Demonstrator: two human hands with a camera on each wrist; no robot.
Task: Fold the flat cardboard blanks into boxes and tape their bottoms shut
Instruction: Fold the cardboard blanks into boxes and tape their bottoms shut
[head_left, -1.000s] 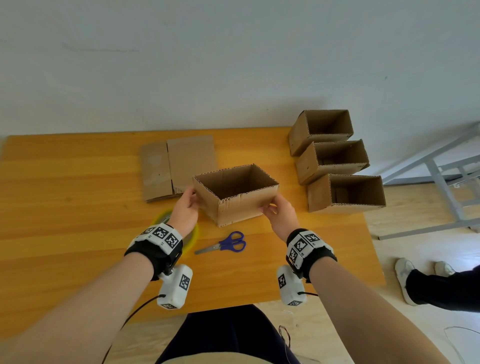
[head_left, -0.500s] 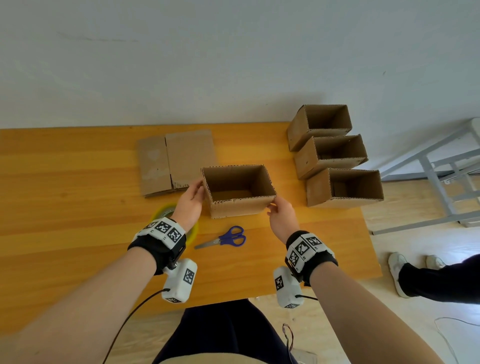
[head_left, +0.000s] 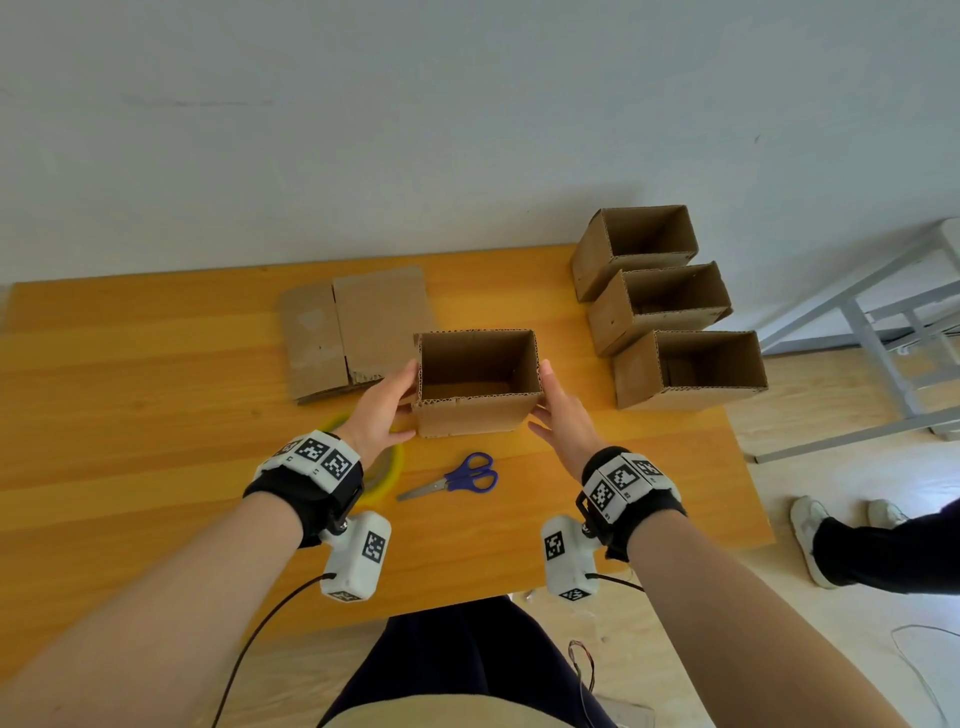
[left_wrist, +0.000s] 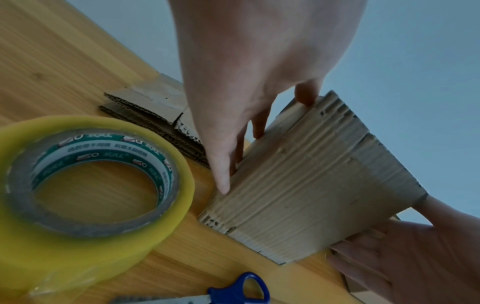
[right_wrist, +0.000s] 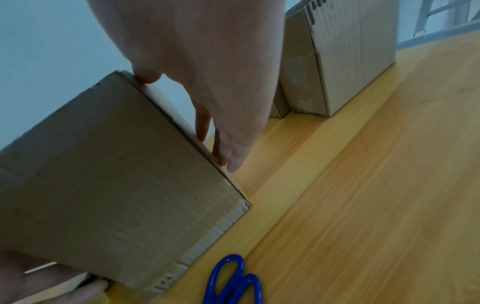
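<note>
An open-topped cardboard box (head_left: 467, 415) stands upright on the wooden table (head_left: 130, 415), mouth up. My left hand (head_left: 382, 402) lies flat against its left side with straight fingers (left_wrist: 221, 164) and the thumb at the top corner. On the opposite side my right hand (head_left: 558, 410) presses in the same way, fingers (right_wrist: 231, 152) straight down the wall, thumb at the upper edge. The box's near face (left_wrist: 311, 185) (right_wrist: 116, 174) fills both wrist views. A stack of flat blanks (head_left: 353, 332) (left_wrist: 150, 107) lies behind my left hand. A yellow tape roll (head_left: 387, 467) (left_wrist: 91, 185) sits under my left wrist.
Blue-handled scissors (head_left: 457, 478) (right_wrist: 233, 281) lie in front of the box. Three folded boxes (head_left: 660, 306) stand in a row at the table's back right. Beyond the right edge are a grey metal frame (head_left: 883, 338) and another person's shoes (head_left: 810, 530).
The box, held skewed with a corner toward me, has been turned square and now stands on the table. Both hands have shifted from its lower corners to flat against its sides.
</note>
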